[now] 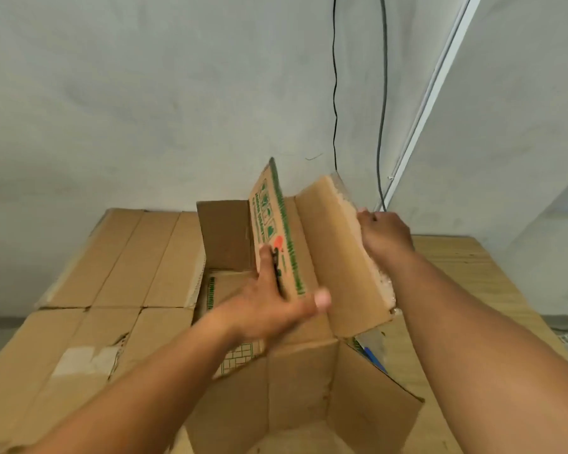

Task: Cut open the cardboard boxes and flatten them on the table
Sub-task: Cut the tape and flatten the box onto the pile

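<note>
The brown cardboard box with green print (304, 385) is held over the near middle of the pale wooden bench (473, 273). It looks cut open, with its flaps standing loose and one end gaping toward you. Your left hand (269, 306) lays straight fingers along the printed panel and hooks its thumb round the edge, pinching it. A dark slim thing (277, 273) sits under those fingers; what it is cannot be told. Your right hand (386, 232) curls over the far edge of a plain flap. Flattened brown cardboard sheets (95, 273) cover the bench's left side. By my reading this box is half-collapsed, and pressing it flat is what remains.
</note>
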`<action>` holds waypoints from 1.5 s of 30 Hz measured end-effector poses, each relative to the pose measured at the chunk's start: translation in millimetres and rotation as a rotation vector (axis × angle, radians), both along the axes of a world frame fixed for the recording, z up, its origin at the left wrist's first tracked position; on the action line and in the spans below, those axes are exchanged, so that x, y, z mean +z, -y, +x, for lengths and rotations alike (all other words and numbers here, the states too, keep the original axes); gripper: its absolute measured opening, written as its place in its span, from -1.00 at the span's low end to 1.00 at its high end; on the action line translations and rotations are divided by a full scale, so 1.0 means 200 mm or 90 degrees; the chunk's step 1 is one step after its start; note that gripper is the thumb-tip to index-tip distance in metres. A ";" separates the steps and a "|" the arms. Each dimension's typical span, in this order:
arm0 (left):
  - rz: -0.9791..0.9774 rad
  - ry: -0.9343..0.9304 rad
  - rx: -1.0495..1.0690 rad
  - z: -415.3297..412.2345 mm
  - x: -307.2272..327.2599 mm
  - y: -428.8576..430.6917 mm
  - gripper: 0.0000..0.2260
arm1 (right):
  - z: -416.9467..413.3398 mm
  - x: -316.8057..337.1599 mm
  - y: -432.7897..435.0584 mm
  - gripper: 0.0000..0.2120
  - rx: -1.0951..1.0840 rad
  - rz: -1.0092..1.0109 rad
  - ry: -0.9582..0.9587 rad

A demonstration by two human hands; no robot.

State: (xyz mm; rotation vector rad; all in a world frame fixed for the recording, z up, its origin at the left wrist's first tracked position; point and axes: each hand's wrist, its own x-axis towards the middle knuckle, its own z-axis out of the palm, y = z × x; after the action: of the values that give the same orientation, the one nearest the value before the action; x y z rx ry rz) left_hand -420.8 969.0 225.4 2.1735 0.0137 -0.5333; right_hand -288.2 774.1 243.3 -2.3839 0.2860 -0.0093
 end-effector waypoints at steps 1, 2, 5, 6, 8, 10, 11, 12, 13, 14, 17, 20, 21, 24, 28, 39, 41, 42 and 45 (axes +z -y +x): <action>0.063 0.013 -0.013 -0.08 -0.01 0.00 0.31 | -0.01 -0.04 0.02 -0.58 -0.020 -0.088 0.056; 0.106 0.019 0.006 -0.13 -0.04 0.00 0.29 | -0.02 -0.07 0.04 -0.62 -0.029 -0.140 0.088; 0.171 0.067 0.203 -0.15 -0.16 0.02 -0.22 | -0.09 -0.13 0.06 -0.55 0.006 -0.174 0.095; 0.188 0.087 0.265 -0.13 -0.21 0.01 -0.44 | -0.11 -0.14 0.07 -0.49 0.016 -0.170 0.083; 0.211 0.097 0.346 -0.09 -0.26 0.00 -0.65 | -0.18 -0.15 0.08 -0.35 0.025 -0.179 0.038; 0.225 0.102 0.375 -0.05 -0.26 0.00 -0.68 | -0.28 -0.16 0.09 -0.15 0.052 -0.233 -0.066; 0.227 0.103 0.384 -0.03 -0.25 0.01 -0.68 | -0.32 -0.19 0.08 -0.04 0.072 -0.258 -0.128; 0.226 0.100 0.399 -0.02 -0.24 0.02 -0.68 | -0.36 -0.21 0.07 0.04 0.099 -0.266 -0.180; 0.222 0.099 0.418 0.00 -0.23 0.04 -0.68 | -0.39 -0.24 0.06 0.09 0.132 -0.253 -0.221; 0.219 0.100 0.436 0.01 -0.22 0.04 -0.67 | -0.40 -0.25 0.06 0.11 0.172 -0.225 -0.248; 0.204 0.114 0.461 0.07 -0.25 0.05 -0.63 | -0.41 -0.20 0.05 0.05 0.330 -0.192 -0.270; 0.098 0.165 0.517 0.12 -0.28 0.02 -0.58 | -0.33 -0.14 0.03 -0.30 0.409 -0.354 -0.249; 0.057 0.199 0.560 0.13 -0.28 0.02 -0.57 | -0.30 -0.14 0.02 -0.42 0.402 -0.409 -0.227; 0.093 0.293 0.619 0.18 -0.30 -0.05 -0.51 | -0.21 -0.24 -0.05 -0.64 0.377 -0.509 -0.186; 0.276 0.253 0.522 0.29 -0.44 -0.15 -0.45 | -0.11 -0.42 -0.09 -0.66 0.386 -0.543 -0.143; 0.536 0.101 0.320 0.48 -0.73 -0.31 -0.46 | 0.05 -0.74 -0.20 -0.69 0.407 -0.634 -0.093; 0.536 0.056 0.306 0.50 -0.78 -0.31 -0.43 | 0.07 -0.79 -0.19 -0.69 0.411 -0.638 -0.108; 0.532 0.023 0.296 0.50 -0.81 -0.31 -0.45 | 0.08 -0.81 -0.18 -0.68 0.418 -0.641 -0.118; 0.513 -0.092 0.259 0.54 -0.89 -0.31 -0.55 | 0.10 -0.87 -0.17 -0.67 0.431 -0.640 -0.139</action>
State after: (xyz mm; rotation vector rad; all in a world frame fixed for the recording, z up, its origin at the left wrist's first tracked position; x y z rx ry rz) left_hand -313.8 1030.6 46.9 2.7831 0.8615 -0.4908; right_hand -267.7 807.4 68.5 -3.3526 -0.5859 0.5394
